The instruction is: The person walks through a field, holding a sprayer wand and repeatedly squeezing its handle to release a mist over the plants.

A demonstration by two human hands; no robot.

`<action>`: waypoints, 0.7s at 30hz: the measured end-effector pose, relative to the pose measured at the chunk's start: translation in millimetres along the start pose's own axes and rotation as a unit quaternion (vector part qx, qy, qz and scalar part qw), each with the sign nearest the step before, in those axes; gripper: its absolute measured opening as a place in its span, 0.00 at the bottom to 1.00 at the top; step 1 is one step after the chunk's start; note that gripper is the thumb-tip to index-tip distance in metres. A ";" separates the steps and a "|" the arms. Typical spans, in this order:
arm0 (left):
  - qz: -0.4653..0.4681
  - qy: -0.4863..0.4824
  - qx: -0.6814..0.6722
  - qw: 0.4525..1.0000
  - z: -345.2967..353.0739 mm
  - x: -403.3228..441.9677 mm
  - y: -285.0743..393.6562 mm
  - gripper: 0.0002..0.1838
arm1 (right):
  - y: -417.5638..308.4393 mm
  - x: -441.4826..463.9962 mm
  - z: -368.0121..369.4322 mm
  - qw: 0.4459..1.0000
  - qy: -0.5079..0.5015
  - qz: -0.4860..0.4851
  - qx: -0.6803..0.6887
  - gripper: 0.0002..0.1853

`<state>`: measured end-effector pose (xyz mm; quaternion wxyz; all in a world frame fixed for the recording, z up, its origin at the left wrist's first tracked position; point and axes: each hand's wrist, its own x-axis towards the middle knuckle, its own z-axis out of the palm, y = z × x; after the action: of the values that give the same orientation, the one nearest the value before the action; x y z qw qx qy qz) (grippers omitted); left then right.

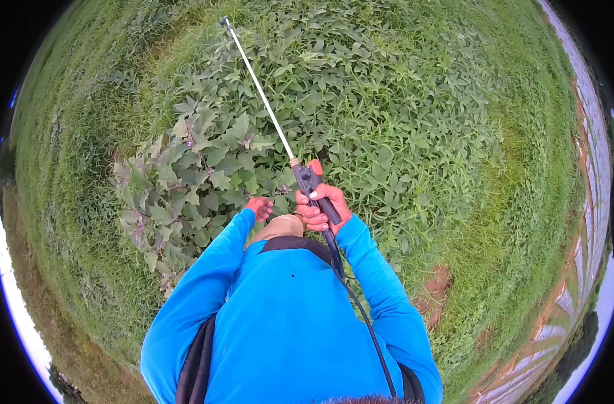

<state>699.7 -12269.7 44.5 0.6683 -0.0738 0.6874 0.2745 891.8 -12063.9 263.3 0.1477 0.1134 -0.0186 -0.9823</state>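
Note:
My right hand (324,207) is wrapped round the dark handle of a sprayer wand (309,178), which has a red part near its top. From the handle, a thin pale lance (260,91) reaches forward and left over the leaves to a dark nozzle (224,21). A black hose (361,306) runs from the handle's lower end down along my right side. My left hand (260,207) is at my waist with its fingers loosely bent and apart, and no object shows in it. Just ahead of it grows a broad-leaved plant (206,168) with small purple flowers.
Dense leafy vines (381,101) cover the ground ahead and to the right. Grass (522,202) grows among them on both sides. A patch of bare soil (437,286) lies to my right. Long pale strips (593,135) run along the far right edge.

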 end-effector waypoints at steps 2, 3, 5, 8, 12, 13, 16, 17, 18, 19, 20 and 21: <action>-0.009 0.005 0.005 1.000 4.3 2.2 10.8 0.15 | -18.4 20.3 14.8 1.000 -0.006 0.005 -0.019 0.09; -0.012 -0.001 0.012 1.000 7.4 1.0 18.3 0.14 | -25.4 27.2 25.0 0.999 -0.003 0.001 -0.040 0.10; -0.017 -0.007 0.015 1.000 14.7 4.0 31.5 0.14 | -36.7 30.3 37.4 0.998 0.003 0.001 -0.060 0.11; -0.010 -0.020 0.041 0.999 19.2 12.8 50.2 0.13 | -49.8 27.4 40.7 0.994 0.048 -0.031 -0.093 0.10; 0.003 -0.026 0.058 0.998 26.8 22.5 72.8 0.13 | -63.7 4.5 42.4 0.981 0.130 -0.081 -0.120 0.08; 0.023 -0.027 0.060 0.998 28.4 23.8 76.2 0.13 | -66.2 -3.1 40.1 0.980 0.135 -0.079 -0.123 0.08; 0.048 -0.046 0.050 0.997 29.5 35.2 79.7 0.13 | -73.5 -28.2 33.8 0.968 0.214 -0.114 -0.063 0.08; 0.049 -0.046 0.051 0.996 31.1 42.1 81.8 0.13 | -75.9 -37.1 30.4 0.967 0.218 -0.114 -0.066 0.08; 0.050 -0.051 0.048 0.996 33.3 44.7 84.5 0.13 | -76.4 -46.2 25.8 0.958 0.243 -0.137 -0.061 0.08; 0.048 -0.050 0.045 0.997 35.2 46.4 86.6 0.13 | -76.3 -55.8 20.3 0.949 0.267 -0.160 -0.056 0.08; 0.045 -0.049 0.043 0.997 36.6 47.6 88.6 0.13 | -76.4 -66.2 13.1 0.945 0.277 -0.169 -0.041 0.08; 0.046 -0.053 0.041 0.997 38.3 48.4 90.8 0.13 | -75.8 -76.4 9.3 0.944 0.281 -0.169 -0.043 0.08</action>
<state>686.1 -12162.6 25.1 0.6930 -0.0002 0.6644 0.2800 939.1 -11969.0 283.6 -0.0167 0.3801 0.0857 -0.9208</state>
